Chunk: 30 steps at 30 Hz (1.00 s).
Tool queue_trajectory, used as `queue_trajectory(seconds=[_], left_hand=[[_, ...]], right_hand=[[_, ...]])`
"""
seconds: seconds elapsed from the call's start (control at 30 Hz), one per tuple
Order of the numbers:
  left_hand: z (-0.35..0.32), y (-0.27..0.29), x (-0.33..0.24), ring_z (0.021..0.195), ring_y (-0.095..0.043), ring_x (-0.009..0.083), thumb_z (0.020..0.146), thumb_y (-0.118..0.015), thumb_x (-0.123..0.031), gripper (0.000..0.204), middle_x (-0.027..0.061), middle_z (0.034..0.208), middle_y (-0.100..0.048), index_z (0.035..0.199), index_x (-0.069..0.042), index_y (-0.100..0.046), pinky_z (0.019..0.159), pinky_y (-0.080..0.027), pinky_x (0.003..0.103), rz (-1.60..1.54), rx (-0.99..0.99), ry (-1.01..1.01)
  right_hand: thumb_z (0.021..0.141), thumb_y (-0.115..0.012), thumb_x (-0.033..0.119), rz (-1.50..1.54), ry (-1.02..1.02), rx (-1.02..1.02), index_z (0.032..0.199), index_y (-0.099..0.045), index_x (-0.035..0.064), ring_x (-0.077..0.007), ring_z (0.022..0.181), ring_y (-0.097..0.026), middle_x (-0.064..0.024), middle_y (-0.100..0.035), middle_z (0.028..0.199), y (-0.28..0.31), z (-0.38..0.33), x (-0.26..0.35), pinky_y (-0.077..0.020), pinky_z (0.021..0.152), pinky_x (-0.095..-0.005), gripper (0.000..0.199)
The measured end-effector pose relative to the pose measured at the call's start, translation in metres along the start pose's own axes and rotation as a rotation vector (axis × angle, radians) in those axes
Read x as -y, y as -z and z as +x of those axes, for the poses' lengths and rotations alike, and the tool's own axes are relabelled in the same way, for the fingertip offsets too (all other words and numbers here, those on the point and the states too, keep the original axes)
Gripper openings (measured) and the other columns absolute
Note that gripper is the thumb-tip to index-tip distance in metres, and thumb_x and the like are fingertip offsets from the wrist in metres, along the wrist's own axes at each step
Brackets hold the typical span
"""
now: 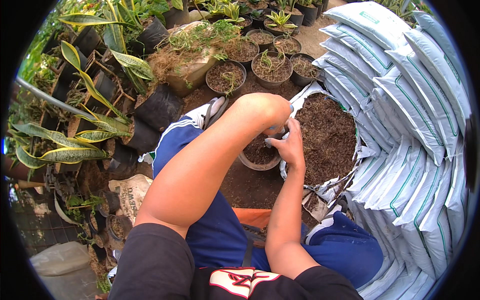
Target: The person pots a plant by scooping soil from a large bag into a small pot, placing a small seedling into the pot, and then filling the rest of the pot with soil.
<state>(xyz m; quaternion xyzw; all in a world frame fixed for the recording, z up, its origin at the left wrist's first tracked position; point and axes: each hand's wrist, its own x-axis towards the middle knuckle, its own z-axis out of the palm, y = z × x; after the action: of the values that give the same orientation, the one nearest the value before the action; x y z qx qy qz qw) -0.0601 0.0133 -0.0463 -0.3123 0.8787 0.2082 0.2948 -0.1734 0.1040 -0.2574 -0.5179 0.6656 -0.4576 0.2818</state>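
My left hand (274, 116) and my right hand (290, 144) meet above a round pot of dark soil (259, 153) between my legs. The left hand is bent downward with its fingers curled in, partly hidden behind its own back. My right hand's fingers and thumb curve toward the left fingertips. Both look closed, and whatever lies between them is too small or hidden to name. Soil marks the fingers. Just right of the hands stands an opened white sack of brown soil mix (325, 137), its torn rim folded outward.
Stacked white sacks (400, 95) with green lines rise along the right. Ahead are soil-filled pots with small cuttings (271, 67) and a sack topped with pulled plants (192, 55). Snake plants in black bags (95, 125) crowd the left. An orange thing (252, 216) lies between my legs.
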Motion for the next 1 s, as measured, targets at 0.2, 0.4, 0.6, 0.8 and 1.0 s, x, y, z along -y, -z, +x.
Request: queue_trajectory(seconds=[0.2, 0.4, 0.6, 0.8, 1.0], left_hand=[[0.002, -0.003, 0.001, 0.094, -0.074, 0.0323, 0.075, -0.067, 0.001, 0.076, 0.0178, 0.111, -0.075, 0.148, -0.015, -0.055, 0.071, -0.056, 0.043, -0.031, -0.039, 0.011], [0.005, -0.005, 0.002, 0.099, -0.074, 0.0324, 0.088, -0.070, -0.011, 0.067, 0.0187, 0.118, -0.073, 0.152, -0.016, -0.052, 0.076, -0.058, 0.044, 0.027, -0.044, 0.034], [0.000, -0.001, -0.005, 0.101, -0.074, 0.0335, 0.090, -0.071, -0.015, 0.067, 0.0207, 0.121, -0.072, 0.153, -0.013, -0.049, 0.080, -0.058, 0.044, 0.015, 0.020, 0.053], [0.012, -0.002, -0.013, 0.103, -0.074, 0.0334, 0.091, -0.072, -0.017, 0.065, 0.0218, 0.121, -0.072, 0.153, -0.012, -0.050, 0.080, -0.058, 0.045, 0.045, -0.011, 0.028], [0.017, -0.007, -0.011, 0.102, -0.072, 0.0364, 0.095, -0.069, -0.019, 0.064, 0.0231, 0.119, -0.072, 0.154, -0.012, -0.047, 0.083, -0.057, 0.045, 0.049, -0.038, -0.012]], right_hand=[[0.057, -0.090, 0.005, 0.037, -0.044, 0.045, 0.097, -0.053, 0.0062, -0.0371, 0.135, -0.051, -0.0177, -0.051, 0.144, 0.008, -0.001, -0.002, -0.0437, 0.109, -0.0447, 0.054], [0.057, -0.087, 0.004, 0.006, -0.041, 0.012, 0.094, -0.053, 0.0057, -0.0379, 0.136, -0.051, -0.0184, -0.051, 0.144, 0.019, -0.001, -0.010, -0.0431, 0.110, -0.0441, 0.051], [0.057, -0.085, 0.005, -0.042, -0.055, 0.044, 0.095, -0.054, 0.0058, -0.0410, 0.138, -0.048, -0.0217, -0.049, 0.148, 0.025, -0.001, -0.014, -0.0407, 0.113, -0.0462, 0.048], [0.056, -0.089, 0.007, -0.062, -0.059, 0.041, 0.096, -0.056, 0.0055, -0.0405, 0.135, -0.050, -0.0209, -0.052, 0.141, 0.035, -0.006, -0.017, -0.0403, 0.114, -0.0456, 0.052], [0.062, -0.093, 0.021, 0.051, -0.179, -0.200, 0.096, -0.058, 0.0045, -0.0351, 0.117, -0.058, -0.0185, -0.059, 0.123, 0.061, -0.009, -0.025, -0.0467, 0.102, -0.0428, 0.051]])
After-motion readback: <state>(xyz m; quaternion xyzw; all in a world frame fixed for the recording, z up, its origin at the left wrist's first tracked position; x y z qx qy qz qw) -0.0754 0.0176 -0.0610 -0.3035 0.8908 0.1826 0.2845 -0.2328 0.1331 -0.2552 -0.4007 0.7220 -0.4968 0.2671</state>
